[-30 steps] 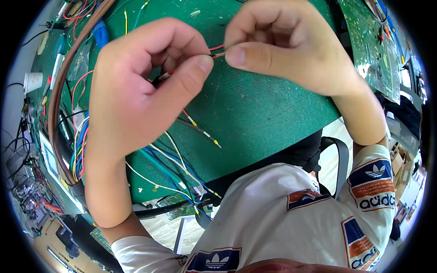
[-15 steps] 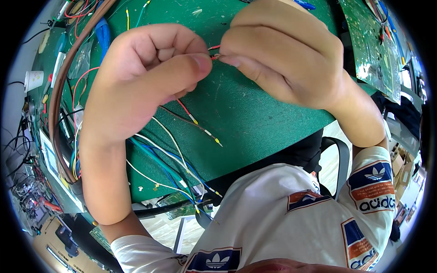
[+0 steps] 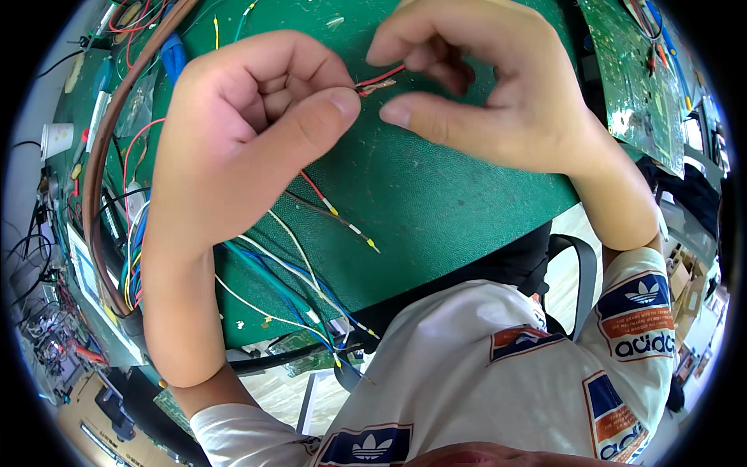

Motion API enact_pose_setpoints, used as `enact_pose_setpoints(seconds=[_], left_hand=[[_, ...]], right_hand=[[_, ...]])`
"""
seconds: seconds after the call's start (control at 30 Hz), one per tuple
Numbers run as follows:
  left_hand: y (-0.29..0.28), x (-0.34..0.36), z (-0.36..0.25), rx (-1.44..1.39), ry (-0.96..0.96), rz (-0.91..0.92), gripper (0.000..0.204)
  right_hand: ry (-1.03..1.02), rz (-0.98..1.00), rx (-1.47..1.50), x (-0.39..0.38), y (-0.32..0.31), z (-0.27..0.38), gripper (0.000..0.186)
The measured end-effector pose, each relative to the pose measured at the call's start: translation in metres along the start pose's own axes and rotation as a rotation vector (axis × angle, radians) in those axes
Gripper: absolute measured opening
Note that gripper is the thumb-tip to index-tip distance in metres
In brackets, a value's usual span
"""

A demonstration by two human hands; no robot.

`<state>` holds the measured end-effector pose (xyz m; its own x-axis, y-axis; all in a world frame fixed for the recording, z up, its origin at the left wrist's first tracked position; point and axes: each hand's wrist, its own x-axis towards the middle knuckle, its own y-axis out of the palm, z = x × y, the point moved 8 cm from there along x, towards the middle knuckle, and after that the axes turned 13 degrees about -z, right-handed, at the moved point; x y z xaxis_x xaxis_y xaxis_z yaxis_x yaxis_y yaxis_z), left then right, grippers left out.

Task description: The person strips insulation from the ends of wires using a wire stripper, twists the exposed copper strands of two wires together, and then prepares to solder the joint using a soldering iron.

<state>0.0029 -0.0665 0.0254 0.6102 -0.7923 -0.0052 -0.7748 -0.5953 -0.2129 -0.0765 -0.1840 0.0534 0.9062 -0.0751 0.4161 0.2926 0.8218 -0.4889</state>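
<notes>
My left hand (image 3: 264,124) pinches a red wire (image 3: 381,77) between thumb and forefinger. Beside that wire, bare twisted copper strands (image 3: 379,87) stick out from the same pinch toward the right. My right hand (image 3: 490,86) is open, its thumb and forefinger apart on either side of the wire ends and touching neither. Below my left hand lie a red wire with a yellow ferrule (image 3: 333,209) and a dark wire with a yellow ferrule (image 3: 371,244). How the pinched wires run inside the left fingers is hidden.
White, blue and green wires (image 3: 299,288) hang over the near edge of the green mat (image 3: 436,210). A thick brown cable (image 3: 101,163) arcs down the left side, near a white cup (image 3: 57,138). Green circuit boards (image 3: 630,93) lie at the far right.
My right thumb and forefinger have parted and drawn back from the copper strands, which now show. The left hand keeps its pinch, nearly in the same place.
</notes>
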Motion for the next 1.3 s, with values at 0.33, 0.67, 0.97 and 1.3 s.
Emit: enact_pose_setpoints(seconds=[0.33,0.67,0.97,1.3], left_hand=[[0.002,0.002,0.008,-0.070,-0.169,0.040,0.011],[0.003,-0.005,-0.016,0.375,0.315,-0.101,0.007],[-0.002,0.002,0.007,-0.065,-0.204,0.023,0.012],[0.001,0.001,0.008,-0.108,-0.264,0.059,0.008]], right_hand=[[-0.794,-0.311,-0.185,-0.019,-0.008,0.023,0.015],[0.806,0.078,0.603,-0.022,0.020,-0.040,0.009],[-0.452,-0.260,-0.056,-0.011,-0.008,0.002,0.017],[-0.709,-0.362,-0.276,-0.021,-0.001,0.014,0.007]])
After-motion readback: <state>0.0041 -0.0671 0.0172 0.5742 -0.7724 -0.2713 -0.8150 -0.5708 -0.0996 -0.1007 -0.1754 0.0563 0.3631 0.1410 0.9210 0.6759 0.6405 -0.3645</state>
